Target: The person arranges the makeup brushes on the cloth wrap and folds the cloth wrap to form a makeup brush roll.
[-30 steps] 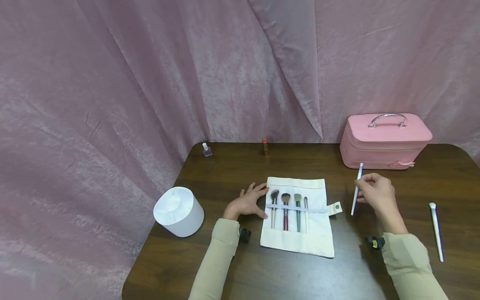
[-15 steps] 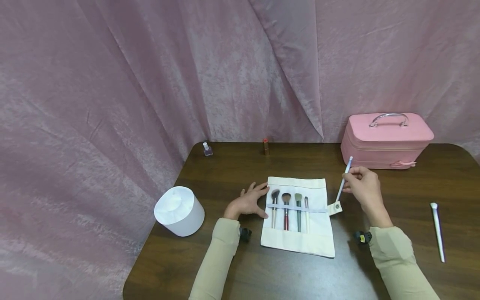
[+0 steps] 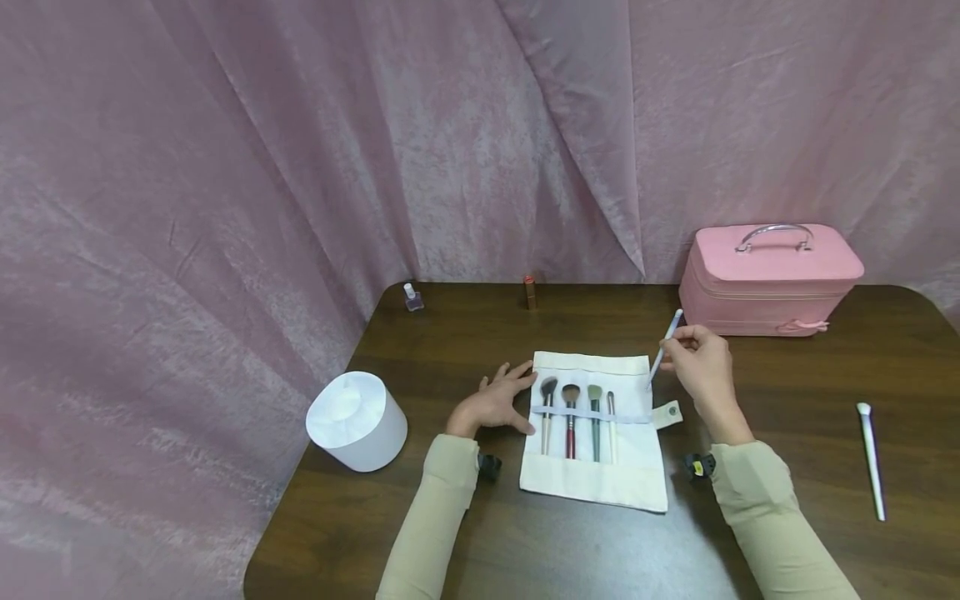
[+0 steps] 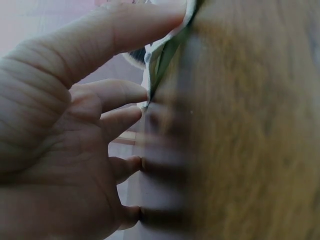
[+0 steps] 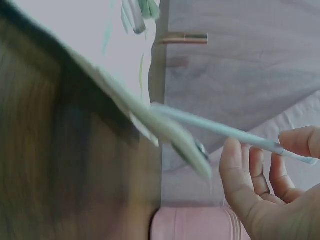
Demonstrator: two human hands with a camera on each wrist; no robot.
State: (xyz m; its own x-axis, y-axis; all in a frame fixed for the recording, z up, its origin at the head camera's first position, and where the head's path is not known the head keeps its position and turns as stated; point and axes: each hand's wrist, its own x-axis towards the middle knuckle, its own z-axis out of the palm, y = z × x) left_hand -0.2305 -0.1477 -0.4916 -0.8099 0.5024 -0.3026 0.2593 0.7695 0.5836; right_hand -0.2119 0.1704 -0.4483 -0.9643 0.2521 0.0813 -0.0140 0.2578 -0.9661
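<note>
A white fabric brush roll lies spread on the table, with several makeup brushes upright in its pockets behind a pale elastic band. My left hand rests at the roll's left edge, fingers spread; in the left wrist view the thumb and fingertips touch the cloth edge. Between thumb and fingers my right hand pinches a slim white makeup brush, tilted, its lower end over the roll's upper right corner. The snap tab sticks out on the right side.
Another white brush lies at the far right. A pink case stands at the back right. A lipstick and a nail polish bottle stand along the back edge. A white round tissue-like roll sits on the left.
My right hand has carried the slim white brush leftward, from beside the roll to over its upper right corner. The left hand has stayed at the roll's left edge.
</note>
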